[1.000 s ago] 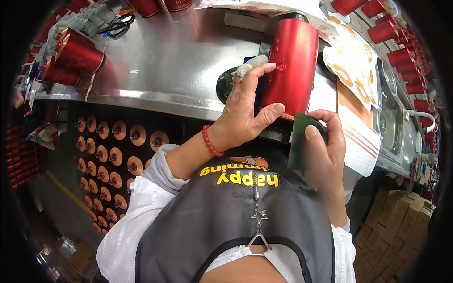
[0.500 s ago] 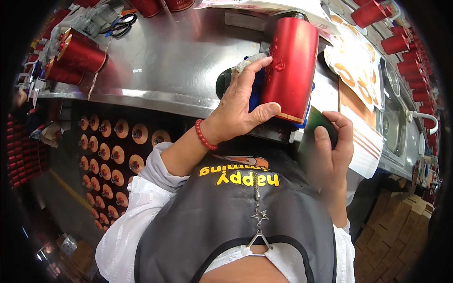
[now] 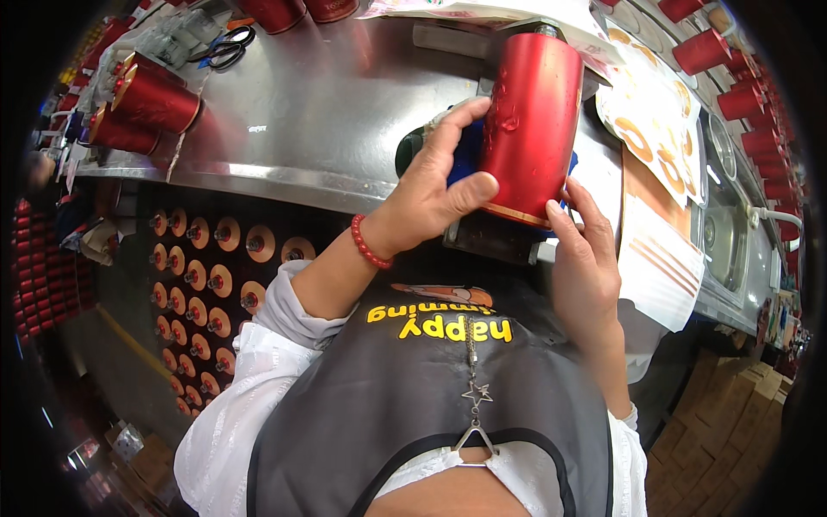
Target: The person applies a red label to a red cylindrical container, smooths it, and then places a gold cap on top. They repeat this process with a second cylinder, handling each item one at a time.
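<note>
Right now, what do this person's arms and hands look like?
The left hand has a red beaded bracelet at its wrist; the right hand shows no jewellery. Both sleeves are white, the left ending in a greyish cuff.

The red cylinder (image 3: 534, 125) hides most of the blue material (image 3: 466, 157) beneath it, and its own underside is out of sight. The left hand (image 3: 429, 194) covers part of a dark green rounded thing (image 3: 407, 153). Blur softens the right hand (image 3: 587, 267) toward the wrist; whether its fingertips touch the cylinder is unclear. The top edge cuts off 2 red canisters (image 3: 272, 12). Red pieces (image 3: 43, 289) at far left are too small to tell apart.
</note>
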Demonstrator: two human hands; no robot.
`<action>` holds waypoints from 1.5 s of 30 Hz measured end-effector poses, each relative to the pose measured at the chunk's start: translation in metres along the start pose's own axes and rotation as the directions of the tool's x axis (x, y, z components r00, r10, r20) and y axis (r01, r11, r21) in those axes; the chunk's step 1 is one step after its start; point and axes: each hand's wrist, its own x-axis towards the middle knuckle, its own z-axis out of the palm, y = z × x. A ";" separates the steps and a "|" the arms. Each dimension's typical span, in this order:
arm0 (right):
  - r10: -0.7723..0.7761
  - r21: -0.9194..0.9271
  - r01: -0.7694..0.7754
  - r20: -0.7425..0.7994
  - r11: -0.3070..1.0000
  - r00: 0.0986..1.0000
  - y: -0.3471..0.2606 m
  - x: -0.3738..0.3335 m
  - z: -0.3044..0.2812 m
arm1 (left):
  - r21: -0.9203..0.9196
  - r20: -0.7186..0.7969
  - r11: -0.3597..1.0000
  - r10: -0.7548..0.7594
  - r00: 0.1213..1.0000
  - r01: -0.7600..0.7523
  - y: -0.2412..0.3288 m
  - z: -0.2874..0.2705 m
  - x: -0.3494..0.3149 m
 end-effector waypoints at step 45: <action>-0.109 -0.065 0.109 0.011 0.992 0.994 0.008 0.006 -0.004 | 0.670 0.105 0.598 0.510 0.854 -0.440 0.018 0.014 -0.040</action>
